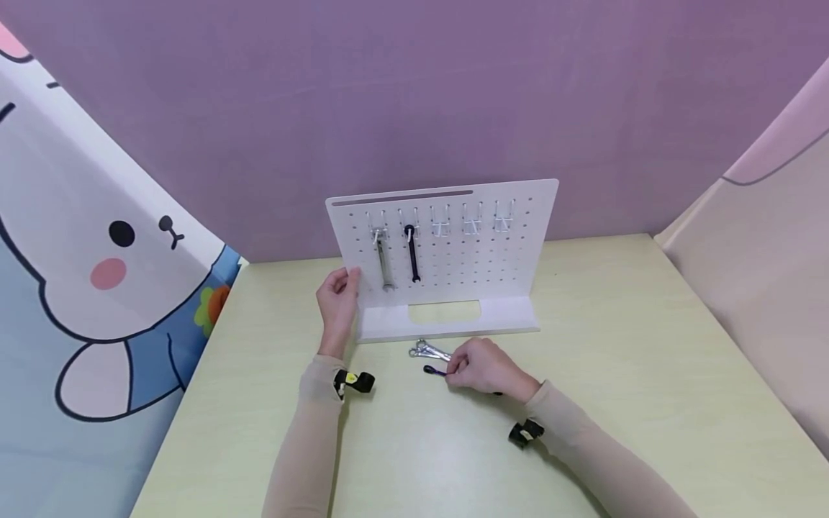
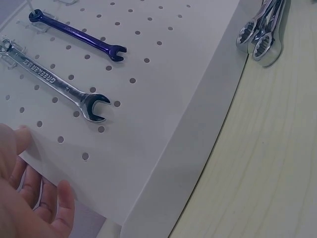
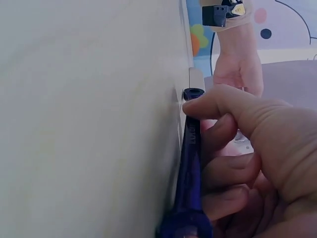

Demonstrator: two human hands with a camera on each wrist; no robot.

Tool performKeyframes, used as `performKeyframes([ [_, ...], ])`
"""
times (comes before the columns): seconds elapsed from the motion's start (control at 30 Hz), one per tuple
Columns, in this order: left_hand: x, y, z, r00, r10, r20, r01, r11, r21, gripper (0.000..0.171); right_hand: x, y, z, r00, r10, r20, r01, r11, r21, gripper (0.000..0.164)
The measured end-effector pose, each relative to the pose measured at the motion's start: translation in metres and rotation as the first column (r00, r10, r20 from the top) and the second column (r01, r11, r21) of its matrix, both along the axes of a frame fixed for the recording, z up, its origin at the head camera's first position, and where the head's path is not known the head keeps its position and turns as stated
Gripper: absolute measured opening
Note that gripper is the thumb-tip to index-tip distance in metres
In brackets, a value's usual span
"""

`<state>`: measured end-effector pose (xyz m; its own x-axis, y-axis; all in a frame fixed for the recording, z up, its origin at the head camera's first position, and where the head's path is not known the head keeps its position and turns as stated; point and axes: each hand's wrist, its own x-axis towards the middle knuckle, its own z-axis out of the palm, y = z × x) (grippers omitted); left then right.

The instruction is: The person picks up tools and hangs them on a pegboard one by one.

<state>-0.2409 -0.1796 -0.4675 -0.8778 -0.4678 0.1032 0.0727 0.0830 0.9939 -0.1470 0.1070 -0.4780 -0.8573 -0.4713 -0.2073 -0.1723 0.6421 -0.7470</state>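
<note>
My left hand (image 1: 338, 302) grips the left edge of a white pegboard (image 1: 447, 288), its thumb on the front and the other fingers behind. A silver combination wrench (image 2: 54, 79) and a dark blue one (image 2: 77, 33) hang from the board's two left hooks, open ends down. Low over the table, my right hand (image 1: 487, 367) pinches another dark blue wrench (image 3: 188, 168) between thumb and fingers; whether it still touches the tabletop I cannot tell. Just beyond that hand lie overlapping silver wrenches (image 1: 427, 350), partly hidden by its fingers.
Three more hooks (image 1: 471, 226) on the right of the pegboard hold nothing. The board's base has an oblong cutout (image 1: 444, 311). A pale wooden table (image 1: 622, 345) lies beneath, with a purple backdrop (image 1: 440, 108) behind and a cartoon-printed cloth (image 1: 97, 288) at left.
</note>
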Motion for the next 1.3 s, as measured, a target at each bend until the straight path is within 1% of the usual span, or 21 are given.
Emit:
performKeyframes([
  [0.17,0.001,0.0,0.002,1.0,-0.002,0.014,0.002,1.0,-0.002,0.03,-0.001,0.0,0.002,1.0,-0.002,0.0,0.002,1.0,-0.022,0.006],
  [0.37,0.001,0.0,0.001,1.0,-0.001,0.027,0.001,1.0,0.007,0.031,-0.002,0.002,0.001,0.999,0.046,-0.025,-0.046,0.999,0.001,0.006],
  [0.47,0.002,0.0,0.001,1.0,0.001,0.027,-0.001,1.0,0.007,0.031,-0.004,0.004,0.001,0.996,0.068,-0.055,-0.069,0.998,-0.008,0.004],
  [0.67,0.003,0.0,0.002,1.0,-0.001,0.017,0.001,1.0,-0.001,0.031,-0.007,0.008,0.003,0.991,0.078,-0.11,-0.089,0.992,-0.094,0.005],
  [0.87,0.003,0.0,0.002,1.0,-0.001,0.014,0.001,1.0,-0.005,0.031,-0.009,0.008,0.007,0.99,0.079,-0.115,-0.101,0.976,-0.192,0.009],
  [0.93,0.003,-0.001,0.002,1.0,-0.003,0.013,0.003,1.0,0.0,0.031,-0.01,0.008,0.008,0.991,0.072,-0.116,-0.095,0.973,-0.209,0.011],
  [1.1,0.003,-0.001,0.002,1.0,-0.007,0.002,0.007,1.0,0.016,0.032,-0.011,0.008,0.012,0.993,0.011,-0.113,-0.037,0.973,-0.23,0.013],
  [1.3,0.003,0.0,0.002,1.0,-0.003,0.013,0.003,1.0,0.004,0.032,-0.011,0.007,0.016,0.997,-0.06,-0.057,0.042,0.962,-0.269,0.021],
])
